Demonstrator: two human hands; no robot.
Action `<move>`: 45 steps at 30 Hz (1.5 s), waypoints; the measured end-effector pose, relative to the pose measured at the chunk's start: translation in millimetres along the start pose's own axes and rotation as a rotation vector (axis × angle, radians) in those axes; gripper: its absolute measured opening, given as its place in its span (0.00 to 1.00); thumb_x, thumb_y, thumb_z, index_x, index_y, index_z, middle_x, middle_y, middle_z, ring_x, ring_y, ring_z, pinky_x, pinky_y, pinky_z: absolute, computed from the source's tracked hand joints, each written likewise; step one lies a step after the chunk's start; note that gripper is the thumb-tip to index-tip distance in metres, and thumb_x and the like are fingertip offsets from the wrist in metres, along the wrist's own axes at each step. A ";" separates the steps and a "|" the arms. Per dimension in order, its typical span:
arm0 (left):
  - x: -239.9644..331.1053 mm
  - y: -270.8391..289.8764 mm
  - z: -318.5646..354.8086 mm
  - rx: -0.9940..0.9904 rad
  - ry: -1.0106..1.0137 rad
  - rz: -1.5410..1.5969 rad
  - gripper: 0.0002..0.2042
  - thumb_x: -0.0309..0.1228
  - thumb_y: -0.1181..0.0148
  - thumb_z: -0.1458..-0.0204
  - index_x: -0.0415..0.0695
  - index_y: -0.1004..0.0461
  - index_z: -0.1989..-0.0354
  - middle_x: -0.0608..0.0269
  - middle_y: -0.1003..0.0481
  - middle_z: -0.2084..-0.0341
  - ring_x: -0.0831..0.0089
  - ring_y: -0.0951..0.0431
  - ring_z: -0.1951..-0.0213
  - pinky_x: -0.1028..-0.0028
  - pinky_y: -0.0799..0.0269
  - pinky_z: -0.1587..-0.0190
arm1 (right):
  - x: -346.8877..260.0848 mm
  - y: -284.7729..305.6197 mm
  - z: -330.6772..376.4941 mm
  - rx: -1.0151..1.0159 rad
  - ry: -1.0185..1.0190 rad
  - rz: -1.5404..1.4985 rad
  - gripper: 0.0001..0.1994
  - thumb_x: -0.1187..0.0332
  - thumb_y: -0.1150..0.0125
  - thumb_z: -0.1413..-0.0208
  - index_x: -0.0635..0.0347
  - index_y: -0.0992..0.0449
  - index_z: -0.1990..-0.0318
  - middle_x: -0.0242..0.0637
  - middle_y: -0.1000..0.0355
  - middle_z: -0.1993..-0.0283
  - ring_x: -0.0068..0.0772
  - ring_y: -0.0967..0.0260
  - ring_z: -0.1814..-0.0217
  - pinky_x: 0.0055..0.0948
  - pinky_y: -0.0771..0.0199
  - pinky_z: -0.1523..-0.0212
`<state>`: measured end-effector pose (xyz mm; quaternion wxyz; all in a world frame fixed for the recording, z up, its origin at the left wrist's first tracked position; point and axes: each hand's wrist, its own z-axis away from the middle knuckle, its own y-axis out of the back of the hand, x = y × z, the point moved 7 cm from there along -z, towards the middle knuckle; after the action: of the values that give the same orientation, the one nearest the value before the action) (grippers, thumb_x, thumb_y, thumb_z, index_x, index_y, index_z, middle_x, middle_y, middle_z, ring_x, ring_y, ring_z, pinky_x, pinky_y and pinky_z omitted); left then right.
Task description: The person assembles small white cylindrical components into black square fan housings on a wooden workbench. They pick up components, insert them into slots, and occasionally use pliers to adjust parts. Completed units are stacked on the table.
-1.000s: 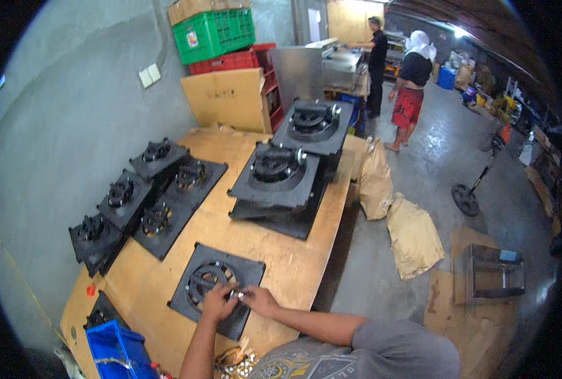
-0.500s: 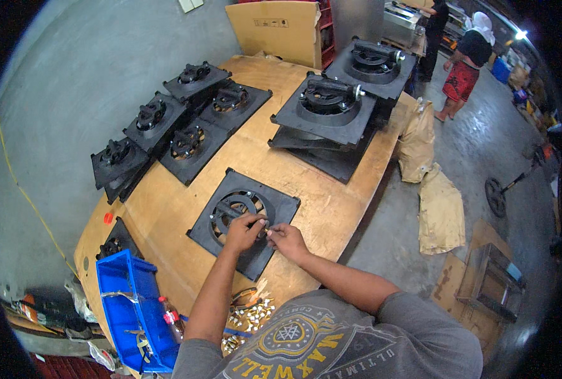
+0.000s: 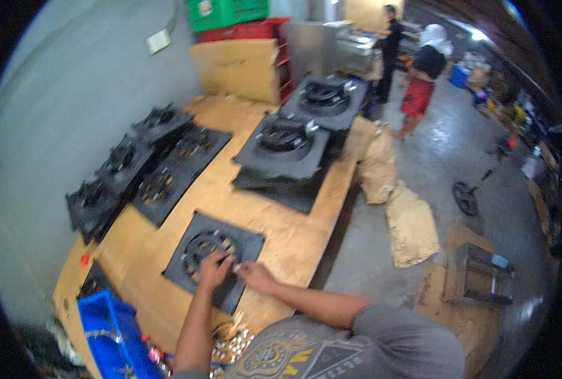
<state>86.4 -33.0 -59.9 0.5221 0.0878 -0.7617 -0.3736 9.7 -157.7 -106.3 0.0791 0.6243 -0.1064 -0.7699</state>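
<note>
A square black cast burner plate [image 3: 250, 241] with a round ring burner [image 3: 195, 247] in its middle lies flat on the wooden table. My left hand [image 3: 213, 271] rests over the burner's near right side, fingers bent and closed; what they grip is hidden. Close beside it, my right hand [image 3: 256, 278] pinches a small pale fitting at its fingertips, held toward the ring's right edge. Blur hides whether the fitting touches the burner. A heap of small brass and white fittings [image 3: 232, 346] lies near my body.
Stacked black burner plates [image 3: 281, 161] stand at the table's far right, and more [image 3: 148, 189] line the left. A blue bin [image 3: 107, 328] sits at the near left, beside a red cap [image 3: 84, 259]. Brown sacks [image 3: 410, 221] lie on the floor; two people are farther back.
The whole view has shifted, so the table and my hands appear lower and farther left. Both hands stay together at the burner's right side.
</note>
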 end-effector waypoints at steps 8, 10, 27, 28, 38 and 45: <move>12.1 6.8 0.7 -0.007 -0.003 0.087 0.12 0.33 0.39 0.50 0.39 0.19 0.62 0.52 0.21 0.70 0.61 0.20 0.64 0.68 0.27 0.59 | 9.1 -8.5 0.1 -0.177 -0.115 -0.218 0.23 0.48 0.51 0.36 0.64 0.26 0.66 0.34 0.28 0.76 0.28 0.30 0.80 0.30 0.30 0.77; 12.6 5.5 -0.9 -0.002 -0.005 0.105 0.11 0.32 0.39 0.50 0.39 0.19 0.62 0.52 0.21 0.70 0.62 0.20 0.65 0.69 0.27 0.59 | 10.4 -4.1 -0.6 -0.159 -0.137 -0.184 0.24 0.47 0.51 0.37 0.63 0.26 0.64 0.36 0.27 0.75 0.30 0.29 0.77 0.32 0.29 0.74; 14.1 6.3 1.3 0.047 -0.027 0.121 0.11 0.32 0.38 0.50 0.39 0.19 0.62 0.53 0.20 0.72 0.65 0.20 0.67 0.70 0.26 0.61 | 16.4 -6.2 -10.2 0.020 -0.043 -0.089 0.26 0.43 0.52 0.38 0.61 0.25 0.65 0.36 0.28 0.76 0.32 0.29 0.74 0.32 0.29 0.71; 16.8 6.3 0.6 0.048 -0.036 0.128 0.11 0.32 0.38 0.50 0.39 0.19 0.62 0.53 0.20 0.72 0.65 0.20 0.67 0.70 0.26 0.61 | 11.0 -1.8 -5.2 0.160 0.076 0.001 0.26 0.43 0.52 0.38 0.62 0.25 0.65 0.35 0.29 0.77 0.30 0.30 0.76 0.31 0.29 0.72; 15.3 8.8 2.7 0.069 -0.017 0.096 0.12 0.33 0.38 0.51 0.40 0.18 0.62 0.51 0.20 0.71 0.61 0.19 0.66 0.69 0.26 0.59 | 4.3 -3.8 -6.4 -0.087 -0.130 -0.060 0.24 0.45 0.50 0.38 0.60 0.24 0.61 0.36 0.29 0.76 0.32 0.28 0.74 0.32 0.28 0.70; -1.8 3.5 -1.2 0.050 -0.001 0.127 0.11 0.32 0.38 0.51 0.39 0.18 0.63 0.52 0.20 0.72 0.63 0.19 0.66 0.70 0.26 0.60 | 13.9 -12.6 -17.0 -0.150 -0.140 -0.179 0.24 0.45 0.51 0.38 0.60 0.26 0.63 0.34 0.28 0.76 0.27 0.31 0.78 0.30 0.29 0.75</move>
<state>89.0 -30.2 -58.7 0.5421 0.0520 -0.7750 -0.3206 23.6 -150.3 -126.1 0.0489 0.5683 0.0023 -0.8214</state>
